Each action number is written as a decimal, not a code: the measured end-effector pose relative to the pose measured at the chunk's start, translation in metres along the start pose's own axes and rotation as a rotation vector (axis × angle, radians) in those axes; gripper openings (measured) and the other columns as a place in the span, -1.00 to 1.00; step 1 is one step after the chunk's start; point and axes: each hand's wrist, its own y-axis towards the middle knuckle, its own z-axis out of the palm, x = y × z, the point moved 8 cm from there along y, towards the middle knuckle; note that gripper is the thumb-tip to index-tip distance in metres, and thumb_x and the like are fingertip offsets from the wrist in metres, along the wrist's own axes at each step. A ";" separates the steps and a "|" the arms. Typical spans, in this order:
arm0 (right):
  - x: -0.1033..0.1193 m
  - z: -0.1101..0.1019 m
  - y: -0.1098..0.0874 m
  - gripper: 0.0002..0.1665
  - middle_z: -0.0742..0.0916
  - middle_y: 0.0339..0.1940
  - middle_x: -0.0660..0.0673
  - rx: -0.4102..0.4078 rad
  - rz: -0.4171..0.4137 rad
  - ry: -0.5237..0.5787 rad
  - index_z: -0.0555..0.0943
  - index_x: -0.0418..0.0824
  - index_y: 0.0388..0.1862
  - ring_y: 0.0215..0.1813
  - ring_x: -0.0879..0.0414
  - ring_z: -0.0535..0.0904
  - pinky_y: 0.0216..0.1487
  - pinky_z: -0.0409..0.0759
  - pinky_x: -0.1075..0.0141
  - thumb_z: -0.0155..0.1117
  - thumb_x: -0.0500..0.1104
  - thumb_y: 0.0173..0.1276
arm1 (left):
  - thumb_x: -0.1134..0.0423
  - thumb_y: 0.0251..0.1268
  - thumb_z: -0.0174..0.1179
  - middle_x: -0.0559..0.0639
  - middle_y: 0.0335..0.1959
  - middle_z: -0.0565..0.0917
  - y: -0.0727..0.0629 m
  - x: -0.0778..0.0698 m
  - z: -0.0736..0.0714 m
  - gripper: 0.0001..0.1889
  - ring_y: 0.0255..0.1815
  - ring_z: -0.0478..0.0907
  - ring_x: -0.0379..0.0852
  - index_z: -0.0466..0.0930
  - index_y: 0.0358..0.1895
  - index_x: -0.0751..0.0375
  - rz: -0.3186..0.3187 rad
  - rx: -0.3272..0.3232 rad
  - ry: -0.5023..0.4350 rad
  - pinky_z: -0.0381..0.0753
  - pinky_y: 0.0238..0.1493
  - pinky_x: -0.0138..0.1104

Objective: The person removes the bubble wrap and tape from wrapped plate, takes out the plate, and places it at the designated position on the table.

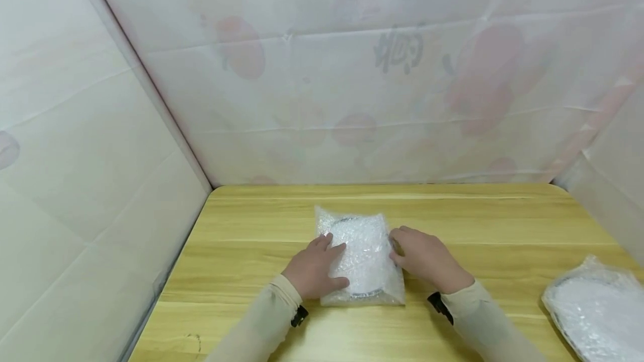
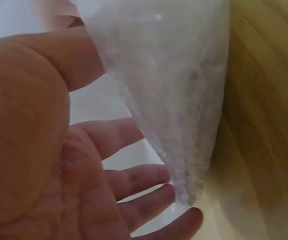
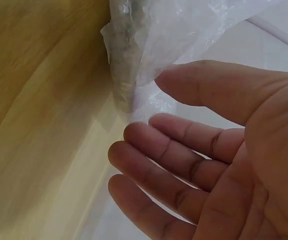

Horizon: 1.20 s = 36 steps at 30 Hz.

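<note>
A flat bubble-wrapped package [image 1: 364, 253] lies on the table, and a round outline with a dark rim shows through the wrap. My left hand [image 1: 317, 270] rests on its left side, fingers spread across the top. In the left wrist view, the package's edge [image 2: 169, 95] runs close by the thumb and fingertips. At the right edge of the package is my right hand [image 1: 422, 256], its fingers loosely bent. The right wrist view has the right thumb [image 3: 199, 87] touching the wrap [image 3: 149, 55], while the other fingers stand apart below it.
Another bubble-wrapped round bundle [image 1: 598, 312] lies at the table's right side, partly cut off by the frame. The wooden table [image 1: 261, 228] meets a pale printed sheet [image 1: 322, 99] at its back edge. A second pale sheet [image 1: 90, 183] hangs along the left.
</note>
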 end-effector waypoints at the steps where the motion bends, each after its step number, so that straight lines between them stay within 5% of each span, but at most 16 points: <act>1: 0.002 -0.001 0.000 -0.83 0.59 -0.39 0.04 -0.007 -0.010 -0.004 0.65 -0.21 -0.17 -0.40 0.20 0.42 -0.38 0.50 0.29 0.44 -0.17 0.37 | -0.23 0.34 0.29 0.22 0.61 0.24 0.000 -0.001 0.001 -0.19 0.61 0.18 0.19 0.34 0.57 0.04 -0.003 0.008 0.015 0.33 0.50 0.04; 11: 0.013 -0.004 -0.003 -0.96 0.59 -0.33 0.01 -0.025 -0.118 -0.078 0.71 -0.20 -0.22 -0.37 0.23 0.44 -0.40 0.51 0.34 0.40 -0.24 0.41 | -0.23 0.28 0.35 0.23 0.49 0.43 0.002 -0.008 0.001 -0.20 0.52 0.35 0.21 0.43 0.50 0.09 0.011 -0.036 0.076 0.47 0.40 0.03; 18: 0.017 -0.002 -0.002 -0.86 0.56 -0.42 0.01 -0.117 -0.145 -0.136 0.64 -0.19 -0.39 -0.45 0.21 0.43 -0.46 0.49 0.35 0.47 -0.31 0.29 | -0.19 0.23 0.40 0.25 0.39 0.53 0.006 -0.010 -0.001 -0.23 0.44 0.45 0.21 0.50 0.43 0.13 0.034 -0.074 0.116 0.56 0.32 -0.01; 27: 0.033 -0.002 0.001 -0.85 0.55 -0.47 -0.01 -0.155 -0.138 -0.140 0.63 -0.22 -0.41 -0.53 0.22 0.38 -0.55 0.43 0.36 0.46 -0.34 0.26 | -0.21 0.20 0.42 0.21 0.18 0.65 0.000 -0.011 -0.002 -0.30 0.29 0.56 0.19 0.58 0.30 0.14 0.052 -0.126 0.262 0.73 0.05 -0.11; 36: 0.034 -0.002 0.004 -0.86 0.55 -0.49 -0.03 -0.152 -0.119 -0.151 0.63 -0.26 -0.43 -0.52 0.20 0.40 -0.56 0.45 0.34 0.35 -0.42 0.31 | -0.24 0.30 0.33 0.23 0.22 0.62 -0.002 -0.015 -0.004 -0.29 0.34 0.52 0.20 0.53 0.37 0.14 0.056 -0.117 0.353 0.72 0.09 -0.15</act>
